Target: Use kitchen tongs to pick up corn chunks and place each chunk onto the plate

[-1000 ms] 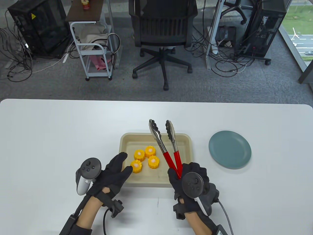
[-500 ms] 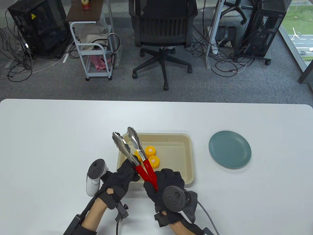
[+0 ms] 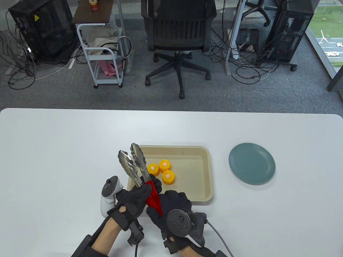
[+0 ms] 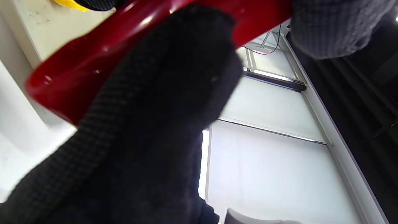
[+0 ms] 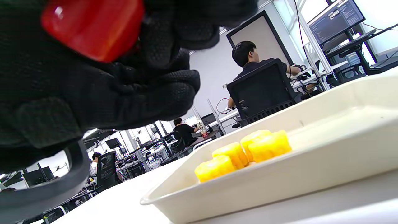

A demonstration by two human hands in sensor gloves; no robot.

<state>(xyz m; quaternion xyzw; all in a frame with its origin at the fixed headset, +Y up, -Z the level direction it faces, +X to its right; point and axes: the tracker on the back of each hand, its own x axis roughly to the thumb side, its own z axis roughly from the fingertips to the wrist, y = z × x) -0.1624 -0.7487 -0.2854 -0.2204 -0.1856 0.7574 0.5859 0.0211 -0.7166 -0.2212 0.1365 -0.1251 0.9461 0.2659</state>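
Note:
Kitchen tongs (image 3: 139, 171) with red handles and steel arms slant up-left over the left rim of the beige tray (image 3: 193, 192). My right hand (image 3: 171, 207) grips the red handle end (image 5: 93, 28). My left hand (image 3: 136, 196) curls round the tongs where steel meets red (image 4: 93, 62). The two steel tips stand close together with nothing between them. Three yellow corn chunks (image 3: 164, 165) show in the tray's left half, and also in the right wrist view (image 5: 242, 152). The hands hide the tray's near-left corner. The teal plate (image 3: 252, 163) lies right of the tray.
The white table (image 3: 53, 160) runs wide on both sides. Beyond its far edge stand an office chair (image 3: 178, 32), a white cart (image 3: 103, 53) and computer towers with cables. In the right wrist view, people sit at desks in the background.
My right hand carried the tongs left from the tray's right side to its left rim. My left hand rose from beside the corn and took hold of the tongs. The tips drew closer.

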